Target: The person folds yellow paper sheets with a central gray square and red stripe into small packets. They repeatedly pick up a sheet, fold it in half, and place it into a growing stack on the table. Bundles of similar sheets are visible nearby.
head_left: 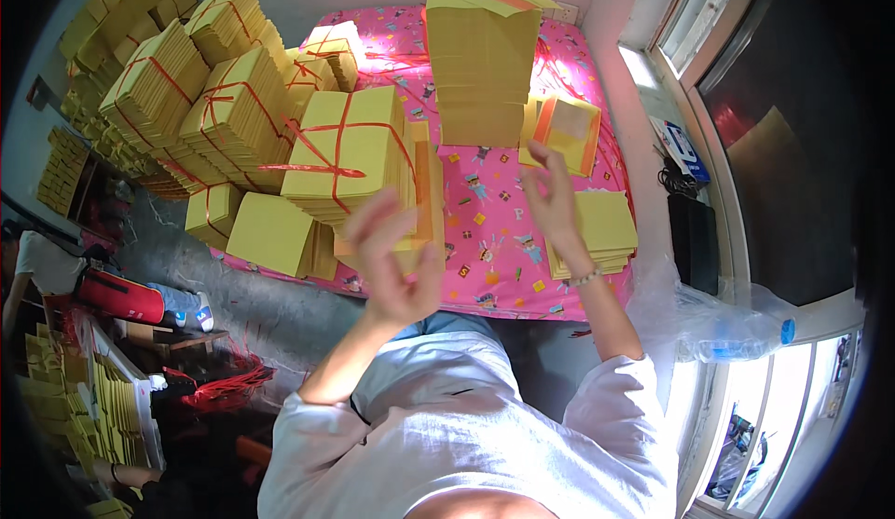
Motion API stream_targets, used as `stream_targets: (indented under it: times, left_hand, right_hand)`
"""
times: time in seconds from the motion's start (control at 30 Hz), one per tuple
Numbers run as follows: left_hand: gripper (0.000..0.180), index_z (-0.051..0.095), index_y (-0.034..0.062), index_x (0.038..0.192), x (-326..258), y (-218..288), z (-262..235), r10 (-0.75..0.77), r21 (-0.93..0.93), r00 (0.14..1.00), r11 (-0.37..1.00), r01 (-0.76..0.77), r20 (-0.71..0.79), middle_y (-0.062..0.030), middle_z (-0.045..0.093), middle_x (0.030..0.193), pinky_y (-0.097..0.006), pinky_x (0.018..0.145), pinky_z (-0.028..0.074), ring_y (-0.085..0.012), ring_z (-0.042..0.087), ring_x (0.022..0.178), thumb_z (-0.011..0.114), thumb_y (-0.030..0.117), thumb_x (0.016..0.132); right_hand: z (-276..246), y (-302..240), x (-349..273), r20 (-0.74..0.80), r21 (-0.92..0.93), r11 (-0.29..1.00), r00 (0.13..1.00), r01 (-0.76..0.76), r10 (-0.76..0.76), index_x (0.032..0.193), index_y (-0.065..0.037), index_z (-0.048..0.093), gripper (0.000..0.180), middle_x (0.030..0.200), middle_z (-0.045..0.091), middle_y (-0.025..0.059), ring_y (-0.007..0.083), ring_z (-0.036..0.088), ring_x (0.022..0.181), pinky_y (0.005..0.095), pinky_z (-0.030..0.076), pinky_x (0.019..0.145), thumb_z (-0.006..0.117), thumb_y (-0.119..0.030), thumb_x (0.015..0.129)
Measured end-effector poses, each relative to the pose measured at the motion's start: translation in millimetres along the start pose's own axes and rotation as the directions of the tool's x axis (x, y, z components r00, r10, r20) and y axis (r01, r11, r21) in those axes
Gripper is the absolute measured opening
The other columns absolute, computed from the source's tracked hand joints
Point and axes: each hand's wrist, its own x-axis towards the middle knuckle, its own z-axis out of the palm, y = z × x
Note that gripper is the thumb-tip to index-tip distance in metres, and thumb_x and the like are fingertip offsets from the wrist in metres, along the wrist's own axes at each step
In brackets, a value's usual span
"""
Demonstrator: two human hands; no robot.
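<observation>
My left hand [396, 263] is raised with its fingers apart and nothing in it, at the front of a bundle of yellow paper [345, 146] tied crosswise with red ribbon. My right hand [555, 207], also empty and open, hovers over the pink patterned tablecloth [489, 239]. Close to its wrist lies a low stack of yellow paper [606, 225]. Beyond its fingertips is a yellow piece with orange bands and a grey patch [569, 128]. A tall stack of yellow paper [485, 81] stands farther back, with skewed sheets on top.
More ribbon-tied yellow bundles [233, 100] are piled at the left. Loose red ribbons [219, 379] hang lower left, where another person's arm [130, 474] shows. A clear plastic bottle [746, 333] lies by the right-hand window. Along the right wall is a black case [693, 239].
</observation>
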Motion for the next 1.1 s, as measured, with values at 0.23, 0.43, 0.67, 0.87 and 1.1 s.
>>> stream_targets:
  times: [0.23, 0.43, 0.67, 0.87, 1.1]
  left_hand:
    - [0.04, 0.043, 0.0042, 0.128, 9, -59, 123, -0.868, -0.668, 0.456, 0.224, 0.71, 0.194, -0.01, 0.045, 0.127, -0.037, 0.099, 0.035, -0.0205, 0.041, 0.119, 0.049, 0.008, 0.089]
    - [0.025, 0.046, 0.0064, 0.114, 33, -140, 164, -0.954, -0.858, -0.014, -0.277, 0.432, 0.3, -0.0071, 0.046, 0.122, -0.039, 0.097, 0.033, -0.0193, 0.045, 0.109, 0.046, 0.013, 0.09]
    - [0.04, 0.049, 0.0109, 0.124, 88, -123, 168, -0.976, -0.79, 0.088, -0.108, 0.603, 0.2, -0.0019, 0.051, 0.127, -0.038, 0.098, 0.03, -0.0187, 0.044, 0.118, 0.04, 0.032, 0.092]
    - [0.051, 0.042, 0.0122, 0.132, 84, -144, 169, -0.922, -0.722, 0.232, -0.069, 0.689, 0.31, -0.004, 0.041, 0.137, -0.041, 0.106, 0.023, -0.0207, 0.041, 0.122, 0.037, 0.042, 0.091]
    - [0.056, 0.044, 0.005, 0.127, 79, -172, 169, -0.984, -0.718, 0.068, -0.074, 0.692, 0.167, -0.012, 0.047, 0.127, -0.042, 0.106, 0.024, -0.0256, 0.041, 0.12, 0.037, 0.047, 0.091]
  right_hand:
    - [-35, 88, 74, -0.012, -0.055, 0.991, 0.992, -0.123, 0.123, 0.122, 0.001, 0.051, 0.035, 0.118, 0.058, 0.0158, 0.024, 0.055, 0.11, 0.0334, 0.045, 0.09, 0.051, -0.018, 0.093]
    - [-28, 70, 132, 0.251, 0.246, 0.762, 0.799, -0.599, 0.547, 0.13, 0.0, 0.045, 0.044, 0.124, 0.056, 0.0118, 0.0193, 0.053, 0.112, 0.0344, 0.043, 0.093, 0.048, -0.025, 0.094]
    - [-24, 85, 162, 0.328, 0.323, 0.639, 0.716, -0.698, 0.616, 0.13, -0.002, 0.045, 0.04, 0.119, 0.056, 0.0096, 0.0186, 0.055, 0.105, 0.0342, 0.044, 0.088, 0.041, -0.023, 0.096]
    - [-24, 74, 165, 0.341, 0.286, 0.652, 0.71, -0.703, 0.616, 0.129, -0.003, 0.048, 0.04, 0.114, 0.057, 0.008, 0.0184, 0.056, 0.102, 0.0333, 0.044, 0.085, 0.041, -0.024, 0.095]
    - [-24, 53, 173, 0.344, 0.185, 0.667, 0.683, -0.722, 0.644, 0.125, -0.006, 0.05, 0.037, 0.112, 0.057, 0.0105, 0.0178, 0.055, 0.1, 0.0359, 0.045, 0.085, 0.044, -0.026, 0.095]
